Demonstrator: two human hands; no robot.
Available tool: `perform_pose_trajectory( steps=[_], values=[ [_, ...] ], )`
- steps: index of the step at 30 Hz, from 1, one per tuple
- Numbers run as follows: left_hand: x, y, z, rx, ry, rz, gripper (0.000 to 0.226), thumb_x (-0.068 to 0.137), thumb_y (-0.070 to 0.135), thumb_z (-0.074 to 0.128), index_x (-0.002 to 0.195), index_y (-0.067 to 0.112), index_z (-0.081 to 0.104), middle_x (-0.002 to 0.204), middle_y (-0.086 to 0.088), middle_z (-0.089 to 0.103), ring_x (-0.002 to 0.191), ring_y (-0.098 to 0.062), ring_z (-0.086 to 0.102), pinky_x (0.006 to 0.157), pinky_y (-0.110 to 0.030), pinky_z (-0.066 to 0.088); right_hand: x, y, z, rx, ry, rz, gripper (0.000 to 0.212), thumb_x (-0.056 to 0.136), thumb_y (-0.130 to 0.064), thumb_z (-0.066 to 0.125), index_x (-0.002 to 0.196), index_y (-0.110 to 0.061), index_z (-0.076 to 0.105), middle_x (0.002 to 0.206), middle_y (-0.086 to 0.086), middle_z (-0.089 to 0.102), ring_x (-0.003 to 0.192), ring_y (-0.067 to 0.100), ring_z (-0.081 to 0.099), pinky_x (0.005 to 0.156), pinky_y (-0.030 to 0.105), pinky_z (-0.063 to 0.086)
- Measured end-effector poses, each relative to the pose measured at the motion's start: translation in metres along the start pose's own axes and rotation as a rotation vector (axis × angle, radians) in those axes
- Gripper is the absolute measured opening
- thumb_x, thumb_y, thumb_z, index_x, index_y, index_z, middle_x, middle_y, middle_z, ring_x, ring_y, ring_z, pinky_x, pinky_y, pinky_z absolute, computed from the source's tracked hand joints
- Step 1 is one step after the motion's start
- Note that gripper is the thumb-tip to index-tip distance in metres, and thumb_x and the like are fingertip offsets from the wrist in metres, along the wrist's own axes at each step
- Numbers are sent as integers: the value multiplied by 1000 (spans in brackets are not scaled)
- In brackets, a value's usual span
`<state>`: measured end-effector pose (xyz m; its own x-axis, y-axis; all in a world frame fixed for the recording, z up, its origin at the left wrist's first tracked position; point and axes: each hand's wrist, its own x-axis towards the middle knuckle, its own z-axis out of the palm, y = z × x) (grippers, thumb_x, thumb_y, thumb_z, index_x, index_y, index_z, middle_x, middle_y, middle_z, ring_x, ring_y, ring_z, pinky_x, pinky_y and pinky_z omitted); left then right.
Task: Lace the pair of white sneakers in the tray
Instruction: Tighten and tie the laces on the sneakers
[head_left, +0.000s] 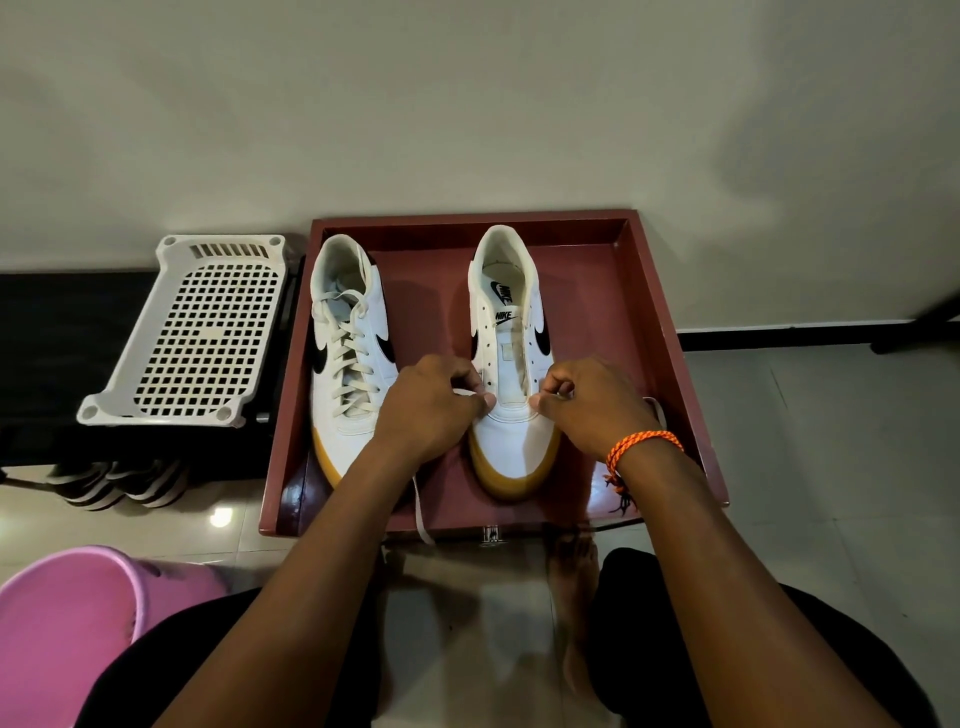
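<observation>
Two white sneakers with black logos and tan soles stand side by side in a dark red tray (649, 291), toes toward me. The left sneaker (345, 358) is laced up. The right sneaker (511, 332) has bare eyelets along most of its length. My left hand (434, 405) pinches a white lace (422, 512) at the lowest left eyelet of the right sneaker; the lace trails down under my wrist over the tray's front edge. My right hand (592, 402) pinches the other lace end at the lowest right eyelet. A loop of lace shows behind my right wrist.
A white perforated plastic basket (202, 332) lies on a black bench to the tray's left, with dark shoes (119, 480) beneath it. A pink plastic tub (67, 623) sits at the lower left. The tray backs onto a pale wall; glossy tiled floor lies around it.
</observation>
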<state>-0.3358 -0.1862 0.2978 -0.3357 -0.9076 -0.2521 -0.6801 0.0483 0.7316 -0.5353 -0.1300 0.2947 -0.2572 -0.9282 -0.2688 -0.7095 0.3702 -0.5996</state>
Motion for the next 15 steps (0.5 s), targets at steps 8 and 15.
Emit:
perform_pose_trajectory(
  steps=[8, 15],
  values=[
    [1, -1, -13, -33, -27, -9, 12, 91, 10, 79, 80, 9, 74, 71, 5, 68, 60, -1, 56, 60, -15, 43, -3, -5, 0, -20, 24, -6, 28, 86, -34, 80, 63, -32, 65, 89, -9, 71, 91, 22, 67, 87, 50, 58],
    [-3, 4, -20, -278, -205, -127, 25, 102, 13, 68, 79, 4, 71, 78, -5, 77, 68, -14, 69, 75, -30, 55, -5, -11, -3, -40, 5, 23, 24, 89, -28, 73, 66, -26, 67, 98, -3, 73, 92, 23, 68, 87, 48, 59]
  ],
)
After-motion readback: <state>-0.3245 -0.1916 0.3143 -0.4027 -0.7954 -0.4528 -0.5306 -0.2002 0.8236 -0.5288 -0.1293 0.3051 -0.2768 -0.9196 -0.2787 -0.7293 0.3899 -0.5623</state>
